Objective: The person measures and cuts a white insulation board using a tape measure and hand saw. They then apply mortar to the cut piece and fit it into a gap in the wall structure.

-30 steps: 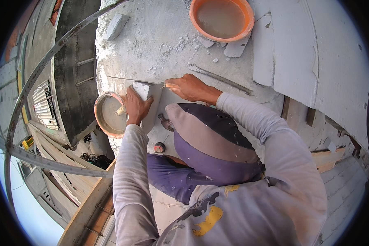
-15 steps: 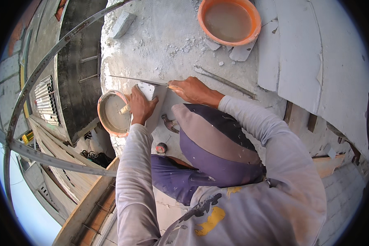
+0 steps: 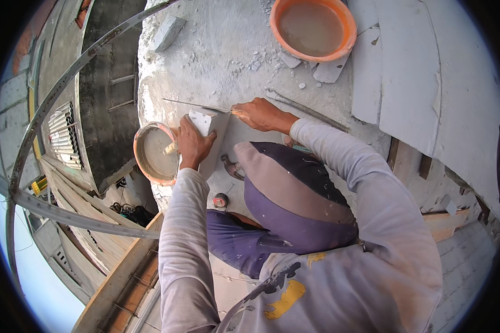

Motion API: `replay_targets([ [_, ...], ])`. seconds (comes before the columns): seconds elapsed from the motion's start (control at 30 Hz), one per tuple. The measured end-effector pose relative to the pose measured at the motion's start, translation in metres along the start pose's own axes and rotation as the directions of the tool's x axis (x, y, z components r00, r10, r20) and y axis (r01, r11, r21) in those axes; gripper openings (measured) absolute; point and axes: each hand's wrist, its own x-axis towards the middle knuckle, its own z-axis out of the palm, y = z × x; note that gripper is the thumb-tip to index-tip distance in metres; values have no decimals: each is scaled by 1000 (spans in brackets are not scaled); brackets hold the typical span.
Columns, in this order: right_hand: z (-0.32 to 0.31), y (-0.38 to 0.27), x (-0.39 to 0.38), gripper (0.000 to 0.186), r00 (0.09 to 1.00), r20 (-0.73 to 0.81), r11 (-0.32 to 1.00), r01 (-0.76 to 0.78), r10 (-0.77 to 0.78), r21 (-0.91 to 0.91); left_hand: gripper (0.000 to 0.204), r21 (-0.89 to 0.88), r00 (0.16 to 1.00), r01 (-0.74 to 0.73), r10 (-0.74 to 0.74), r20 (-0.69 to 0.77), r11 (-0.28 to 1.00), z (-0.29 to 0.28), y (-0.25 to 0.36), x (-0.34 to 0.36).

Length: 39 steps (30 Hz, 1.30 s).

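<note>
My left hand (image 3: pixel 195 141) clasps a pale grey lightweight concrete block (image 3: pixel 212 149), thumb on one side and fingers over the other. In my right hand (image 3: pixel 265 115) is the wooden handle of a handsaw (image 3: pixel 197 105). Its thin blade, seen nearly edge-on, lies across the far end of the block and sticks out to the left. Beside my left hand, an orange tub of grey mix (image 3: pixel 156 154) has a light tool handle (image 3: pixel 171 148) at its rim. A hammer (image 3: pixel 232 167) rests near my knee, partly hidden by it.
A larger orange basin of murky liquid (image 3: pixel 311 30) stands at the far right, by broken block pieces (image 3: pixel 332 67). A long metal bar (image 3: pixel 305 108) lies beyond my right hand. A red-and-black tape measure (image 3: pixel 220 200) sits near my leg. The slab's left edge drops off, with a curved metal frame (image 3: pixel 83 215) beside it.
The handsaw has slid to the right along the block's end, its handle drawn back by my right hand. My left hand keeps its hold on the block.
</note>
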Motion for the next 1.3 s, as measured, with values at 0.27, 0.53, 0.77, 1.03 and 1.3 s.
replay_targets([
  [0.27,23,26,7,38,995,82,993,-48,57,-108,100,-18,1000,9,-9,10,1000,1,2,-3],
  [0.53,21,25,-3,33,996,63,996,-53,57,-70,99,-24,998,53,-53,37,998,-5,4,-3],
  [0.77,17,12,5,33,995,59,996,-81,84,-44,99,-39,1000,-5,5,-4,999,-2,3,-3],
  [1.03,18,7,8,35,1000,11,999,-5,6,-39,98,-30,999,21,-20,39,999,-5,6,-2],
  [1.3,15,3,6,39,1000,14,999,-22,23,-38,100,-35,1000,-3,2,-14,999,2,-1,1],
])
